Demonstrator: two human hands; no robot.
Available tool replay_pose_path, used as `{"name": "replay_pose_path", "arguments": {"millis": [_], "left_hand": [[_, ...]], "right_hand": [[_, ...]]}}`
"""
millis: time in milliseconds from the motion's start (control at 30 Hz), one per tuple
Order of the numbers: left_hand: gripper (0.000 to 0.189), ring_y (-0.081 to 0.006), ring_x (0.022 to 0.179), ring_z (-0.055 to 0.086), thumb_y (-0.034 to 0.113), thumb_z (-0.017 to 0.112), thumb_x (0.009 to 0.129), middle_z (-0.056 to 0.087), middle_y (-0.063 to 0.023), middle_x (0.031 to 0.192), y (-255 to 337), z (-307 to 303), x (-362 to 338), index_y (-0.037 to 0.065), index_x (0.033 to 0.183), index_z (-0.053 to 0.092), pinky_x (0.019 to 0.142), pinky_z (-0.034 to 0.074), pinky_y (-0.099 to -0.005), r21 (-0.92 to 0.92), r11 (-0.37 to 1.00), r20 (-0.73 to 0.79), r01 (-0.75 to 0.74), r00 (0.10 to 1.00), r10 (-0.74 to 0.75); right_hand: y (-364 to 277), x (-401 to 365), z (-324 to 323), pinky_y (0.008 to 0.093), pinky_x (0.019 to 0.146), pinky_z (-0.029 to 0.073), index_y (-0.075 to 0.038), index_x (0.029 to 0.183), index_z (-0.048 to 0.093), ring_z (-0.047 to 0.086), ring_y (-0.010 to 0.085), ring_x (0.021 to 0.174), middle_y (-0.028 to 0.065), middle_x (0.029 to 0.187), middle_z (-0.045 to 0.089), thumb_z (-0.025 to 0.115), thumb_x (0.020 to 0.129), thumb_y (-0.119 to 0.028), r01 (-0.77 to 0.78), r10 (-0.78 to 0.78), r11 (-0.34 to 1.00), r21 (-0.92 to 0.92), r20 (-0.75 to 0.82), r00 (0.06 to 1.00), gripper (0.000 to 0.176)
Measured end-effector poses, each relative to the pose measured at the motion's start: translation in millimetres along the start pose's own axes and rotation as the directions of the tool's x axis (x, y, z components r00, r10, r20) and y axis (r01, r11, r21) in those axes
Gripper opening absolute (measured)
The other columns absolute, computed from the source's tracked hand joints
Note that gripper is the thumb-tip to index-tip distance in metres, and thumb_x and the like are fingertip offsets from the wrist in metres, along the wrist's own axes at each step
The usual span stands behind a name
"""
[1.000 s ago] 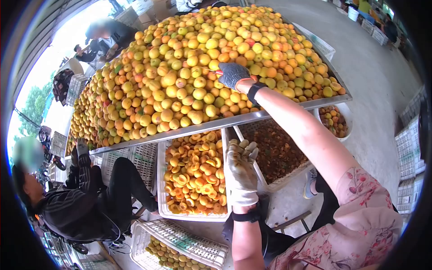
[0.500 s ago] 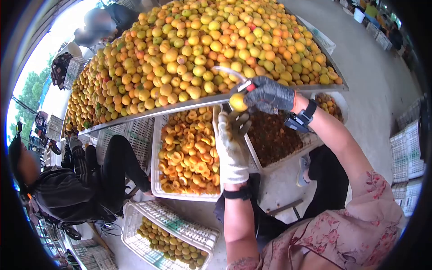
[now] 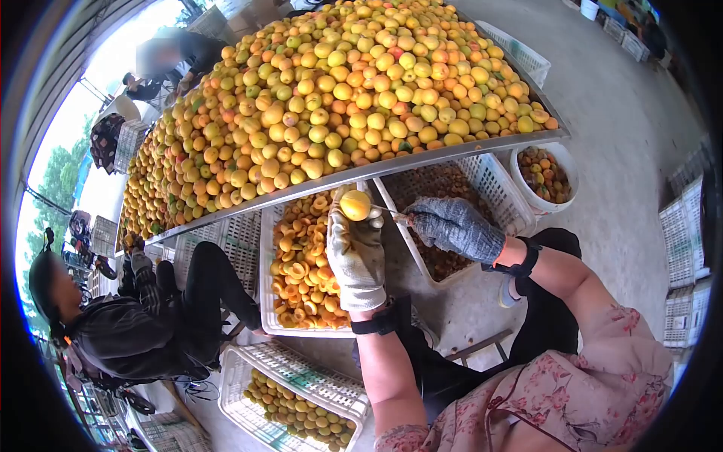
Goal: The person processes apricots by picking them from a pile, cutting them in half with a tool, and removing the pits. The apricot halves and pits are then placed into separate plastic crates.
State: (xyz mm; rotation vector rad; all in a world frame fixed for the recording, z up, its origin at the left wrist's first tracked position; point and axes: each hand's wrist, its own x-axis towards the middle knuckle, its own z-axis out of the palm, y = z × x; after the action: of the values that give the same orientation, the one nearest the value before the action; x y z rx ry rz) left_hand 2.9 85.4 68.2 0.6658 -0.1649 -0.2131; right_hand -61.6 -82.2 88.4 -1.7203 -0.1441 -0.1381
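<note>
Mid-frame, the left hand [image 3: 358, 260] holds a yellow fruit [image 3: 355, 205]. Right of centre, the right hand [image 3: 457, 228] grips a thin tool [image 3: 402, 218].

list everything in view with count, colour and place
held fruit: one, yellow-orange, in left hand
slim tool: one, pale, between right hand and held fruit
heaped fruit: countless, yellow to orange, on table
halved fruit: many, orange, in white crate
small pieces: many, brown, in neighbouring crate
bucket: one, white, right, holding fruit
lower crate: one, white, bottom, holding fruit
other crates: several, mostly white, around
people: several, mostly dark-clothed, left and far
left hand: one, white glove, centre
right hand: one, grey glove, centre-right
</note>
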Motion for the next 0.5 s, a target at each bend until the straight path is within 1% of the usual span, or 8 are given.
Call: {"name": "replay_pose_path", "arguments": {"millis": [67, 100, 167, 233, 300, 367, 433, 500], "left_hand": [[0.045, -0.0188, 0.084, 0.061, 0.029, 0.041, 0.099, 0.058, -0.0141, 0.117, -5.6, -0.4, 0.2, -0.002, 0.131, 0.043, 0.076, 0.051, -0.0303, 0.07, 0.998, -0.029, 0.003, 1.0, -0.001], [0.045, -0.0188, 0.084, 0.061, 0.029, 0.041, 0.099, 0.058, -0.0141, 0.117, -8.5, -0.6, 1.4, -0.002, 0.131, 0.043, 0.076, 0.051, -0.0303, 0.071, 0.997, -0.03, 0.011, 1.0, -0.009], [0.045, -0.019, 0.083, 0.061, 0.029, 0.04, 0.099, 0.058, -0.0141, 0.115, -14.1, -1.7, 5.4, -0.003, 0.131, 0.043, 0.075, 0.051, -0.0308, 0.039, 0.999, -0.038, -0.002, 0.999, 0.004], [0.045, -0.0193, 0.084, 0.062, 0.029, 0.04, 0.099, 0.059, -0.0139, 0.113, -18.4, -5.2, 6.8, -0.004, 0.13, 0.043, 0.076, 0.052, -0.0309, 0.06, 0.998, -0.038, 0.012, 0.999, -0.01], [0.045, -0.0196, 0.086, 0.062, 0.028, 0.04, 0.099, 0.059, -0.0137, 0.112, -21.2, -2.6, 6.9, -0.004, 0.13, 0.044, 0.076, 0.052, -0.031, 0.082, 0.996, -0.036, 0.028, 0.999, -0.025], [0.042, -0.0198, 0.088, 0.062, 0.026, 0.041, 0.099, 0.059, -0.0137, 0.111, -25.1, 6.6, 4.3, -0.005, 0.129, 0.045, 0.077, 0.053, -0.0292, 0.027, 0.998, -0.11, 0.061, 0.992, -0.057], [0.039, -0.0186, 0.091, 0.062, 0.023, 0.043, 0.099, 0.06, -0.0127, 0.111, -29.4, 12.0, 3.8, -0.004, 0.127, 0.048, 0.079, 0.053, -0.0269, 0.087, 0.995, -0.079, 0.054, 0.996, -0.047], [0.036, -0.0169, 0.091, 0.062, 0.02, 0.046, 0.098, 0.059, -0.0121, 0.112, -36.2, 10.4, 3.4, -0.003, 0.126, 0.05, 0.078, 0.053, -0.0255, 0.129, 0.991, -0.17, 0.04, 0.985, -0.017]], "right_hand": [[0.8, 1.1, -0.8, 0.0258, 0.057, 0.045, 0.002, 0.108, 0.063, 0.054, 0.0085, 0.062, 0.0056, 0.072, 0.061, 0.059, 0.092, -0.022, -0.129, 0.127, 0.991, 0.044, 0.053, 0.991, 0.028], [2.2, 0.9, -0.4, 0.0258, 0.057, 0.045, 0.002, 0.108, 0.063, 0.054, 0.0085, 0.062, 0.0056, 0.072, 0.061, 0.059, 0.092, -0.022, -0.135, 0.133, 0.99, 0.047, 0.048, 0.99, 0.028], [4.2, 1.6, 0.0, 0.0224, 0.053, 0.039, -0.002, 0.102, 0.063, 0.049, 0.0052, 0.06, -0.0013, 0.065, 0.055, 0.057, 0.094, -0.023, -0.157, 0.154, 0.978, 0.137, 0.03, 0.988, 0.023], [9.0, 1.6, 1.7, 0.0225, 0.052, 0.039, -0.002, 0.101, 0.063, 0.048, 0.0055, 0.058, -0.0007, 0.063, 0.054, 0.057, 0.094, -0.023, -0.104, 0.106, 0.99, 0.096, -0.011, 0.994, 0.023], [9.0, 1.8, 0.3, 0.0257, 0.054, 0.044, 0.003, 0.107, 0.062, 0.053, 0.0091, 0.059, 0.0073, 0.067, 0.059, 0.06, 0.092, -0.028, -0.103, 0.104, 0.995, 0.013, -0.054, 0.993, 0.034], [8.4, 5.3, -1.9, 0.0256, 0.054, 0.044, 0.002, 0.105, 0.062, 0.052, 0.0088, 0.058, 0.0057, 0.065, 0.058, 0.06, 0.092, -0.027, -0.149, 0.151, 0.988, 0.044, -0.042, 0.988, 0.033], [8.8, 5.9, -3.9, 0.0253, 0.053, 0.043, 0.001, 0.103, 0.064, 0.05, 0.008, 0.057, 0.0023, 0.062, 0.056, 0.06, 0.092, -0.027, -0.243, 0.245, 0.964, 0.106, -0.005, 0.97, 0.03], [26.3, 6.4, -3.6, 0.0249, 0.052, 0.042, 0.0, 0.101, 0.064, 0.049, 0.0071, 0.056, 0.0012, 0.062, 0.055, 0.06, 0.092, -0.027, -0.27, 0.275, 0.944, 0.189, 0.002, 0.961, 0.029]]}}
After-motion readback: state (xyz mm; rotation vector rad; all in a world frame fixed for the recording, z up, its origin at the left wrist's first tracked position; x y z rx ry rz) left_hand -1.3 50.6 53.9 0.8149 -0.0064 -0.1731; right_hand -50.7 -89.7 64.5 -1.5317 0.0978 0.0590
